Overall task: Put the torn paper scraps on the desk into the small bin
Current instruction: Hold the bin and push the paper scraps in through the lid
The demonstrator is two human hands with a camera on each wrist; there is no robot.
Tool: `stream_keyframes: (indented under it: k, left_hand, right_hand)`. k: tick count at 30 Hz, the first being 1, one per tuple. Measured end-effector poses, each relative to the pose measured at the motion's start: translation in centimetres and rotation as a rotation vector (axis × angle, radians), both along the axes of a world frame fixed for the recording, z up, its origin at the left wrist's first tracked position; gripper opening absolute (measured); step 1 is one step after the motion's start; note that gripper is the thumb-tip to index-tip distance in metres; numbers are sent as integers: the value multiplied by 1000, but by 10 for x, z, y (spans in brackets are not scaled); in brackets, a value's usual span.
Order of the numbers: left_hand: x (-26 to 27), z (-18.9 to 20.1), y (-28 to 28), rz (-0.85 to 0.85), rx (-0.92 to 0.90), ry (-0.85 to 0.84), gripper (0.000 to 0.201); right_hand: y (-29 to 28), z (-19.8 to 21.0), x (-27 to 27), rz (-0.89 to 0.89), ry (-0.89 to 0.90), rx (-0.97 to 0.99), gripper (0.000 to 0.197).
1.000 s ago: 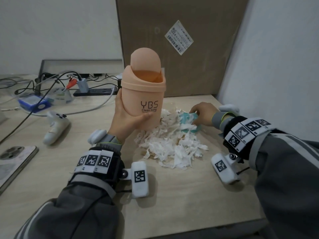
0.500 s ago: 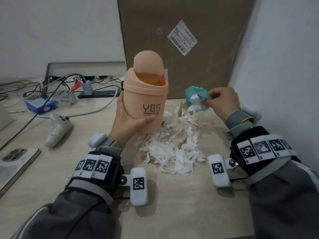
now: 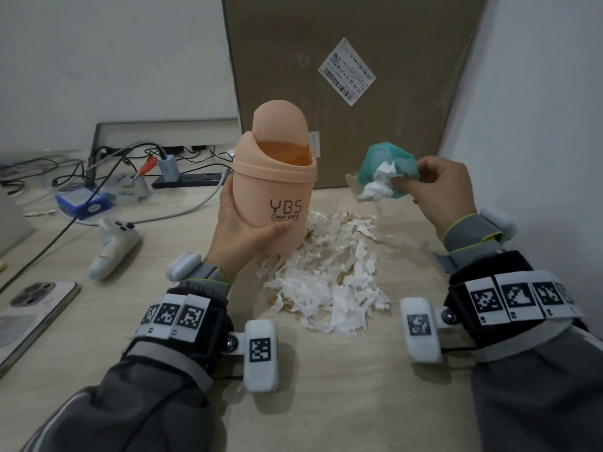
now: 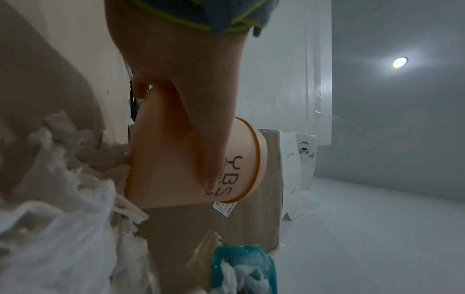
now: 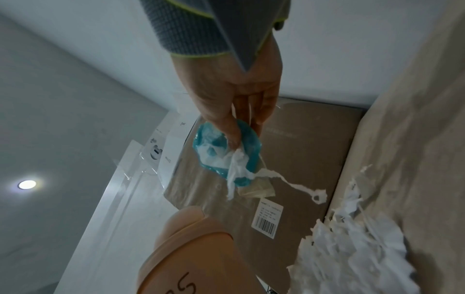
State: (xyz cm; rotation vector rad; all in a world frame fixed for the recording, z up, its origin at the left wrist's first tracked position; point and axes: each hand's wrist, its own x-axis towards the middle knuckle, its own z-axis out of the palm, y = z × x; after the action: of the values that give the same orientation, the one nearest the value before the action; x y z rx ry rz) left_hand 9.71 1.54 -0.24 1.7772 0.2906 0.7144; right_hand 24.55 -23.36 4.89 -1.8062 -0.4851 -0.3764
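Above the pale wood-grain desk [image 3: 326,386], the left hand [image 3: 243,238] grips the small peach plastic bin [image 3: 274,187] round its lower body, thumb across the front under the printed "YBS Clean living" and fingers wrapped behind. The bin is held upright, clear of the desk, with its domed swing lid tipped back so the mouth is open. To its right and at about the height of its rim, the right hand [image 3: 437,187] pinches a teal, faceted, glossy scoop-like piece [image 3: 388,161] together with a wad of crumpled white paper scraps [image 3: 380,184], thumb and fingers curled closed on both; they are near the bin's mouth but apart from it. The loose heap of torn white paper scraps [image 3: 326,282] lies on the desk below and between the two hands, thin, ragged and curling, with a few brownish bits mixed in.

The bin is smooth and matte, tapering downward beneath a wider collar.

The right wrist view shows a long twisted strip of paper [image 5: 297,187] dangling from the held wad, which is barely visible from the head camera. The left wrist view shows the thumb [image 4: 211,159] lying along the bin's side up to its lettering. Only the head view takes in the tall brown cardboard box [image 3: 342,76] behind, the white game controller [image 3: 112,249] and the phone [image 3: 29,308] at the left.
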Motion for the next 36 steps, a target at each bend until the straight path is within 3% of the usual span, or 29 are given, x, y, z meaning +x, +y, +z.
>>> stream_keyframes:
  k: [4, 9, 15, 23, 27, 31, 36]
  left_hand:
    - [0, 3, 0, 5, 34, 4, 123]
    - [2, 7, 0, -25, 96, 3, 124]
    - [-1, 8, -5, -126, 138, 19, 138]
    - [-3, 10, -12, -216, 197, 16, 134]
    - [-3, 11, -18, -260, 229, 47, 134]
    - [-2, 11, -22, -286, 228, 31, 136]
    - [-2, 11, -23, -305, 223, 41, 136]
  right_hand:
    - [1, 11, -13, 78, -52, 129, 10]
    - [5, 23, -24, 170, -40, 396, 26]
    - [5, 26, -32, 307, -22, 535, 13]
    - [23, 19, -47, 406, -128, 388, 30]
    - [25, 16, -55, 452, -131, 319, 26]
    - [26, 16, -58, 425, -169, 213, 19]
    - [27, 17, -62, 280, -275, 79, 32]
